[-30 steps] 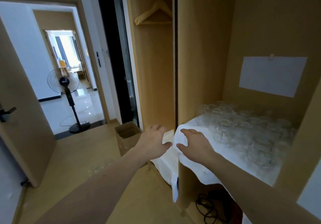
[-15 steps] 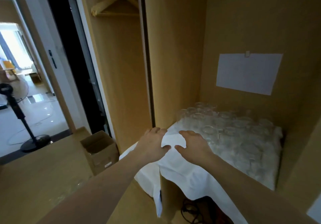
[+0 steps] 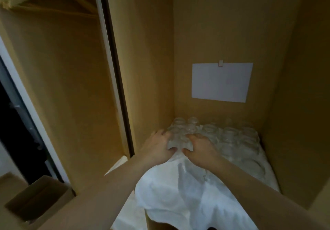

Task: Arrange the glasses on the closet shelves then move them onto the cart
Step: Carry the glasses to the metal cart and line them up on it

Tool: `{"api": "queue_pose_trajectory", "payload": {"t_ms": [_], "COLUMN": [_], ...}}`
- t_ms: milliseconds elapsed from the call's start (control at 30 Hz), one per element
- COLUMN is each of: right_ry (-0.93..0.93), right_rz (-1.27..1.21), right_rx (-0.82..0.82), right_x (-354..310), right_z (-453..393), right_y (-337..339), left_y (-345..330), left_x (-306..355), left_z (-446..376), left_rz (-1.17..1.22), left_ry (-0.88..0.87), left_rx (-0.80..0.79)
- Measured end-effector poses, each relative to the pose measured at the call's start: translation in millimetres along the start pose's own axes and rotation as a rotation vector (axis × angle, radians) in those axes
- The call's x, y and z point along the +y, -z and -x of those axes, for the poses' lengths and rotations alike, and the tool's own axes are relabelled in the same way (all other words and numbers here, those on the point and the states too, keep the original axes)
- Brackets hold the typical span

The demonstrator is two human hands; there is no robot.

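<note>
Both hands (image 3: pixel 180 147) now forward among glasses (image 3: pixel 230 137) on cloth-covered shelf (image 3: pixel 187 190)

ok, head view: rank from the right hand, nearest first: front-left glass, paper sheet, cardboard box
1. Front-left glass: between both hands, at the right hand.
2. Paper sheet: on the closet's back wall, above.
3. Cardboard box: on the floor, far left.
</note>
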State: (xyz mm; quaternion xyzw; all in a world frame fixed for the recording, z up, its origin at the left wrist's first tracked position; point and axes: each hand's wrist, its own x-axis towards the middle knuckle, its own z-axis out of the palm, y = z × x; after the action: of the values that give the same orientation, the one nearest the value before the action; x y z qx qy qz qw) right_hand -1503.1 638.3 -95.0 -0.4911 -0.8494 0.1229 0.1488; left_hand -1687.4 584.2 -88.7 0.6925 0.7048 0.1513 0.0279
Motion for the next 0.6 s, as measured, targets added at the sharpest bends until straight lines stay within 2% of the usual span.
{"api": "queue_pose_trajectory", "payload": {"t_ms": [300, 600], "right_ry": [-0.175, -0.302], "right_rz": [0.077, 0.097], "right_rx": [0.041, 0.076], "right_x": [10, 53], "right_z": [-21, -39], "right_y": [-5, 12], "left_y": [-18, -39], "left_x": [-12, 17], "left_z": [-63, -114], "left_rz": [0.051, 0.107], "left_ry": [-0.205, -0.274], "left_rx": [-0.027, -0.055]}}
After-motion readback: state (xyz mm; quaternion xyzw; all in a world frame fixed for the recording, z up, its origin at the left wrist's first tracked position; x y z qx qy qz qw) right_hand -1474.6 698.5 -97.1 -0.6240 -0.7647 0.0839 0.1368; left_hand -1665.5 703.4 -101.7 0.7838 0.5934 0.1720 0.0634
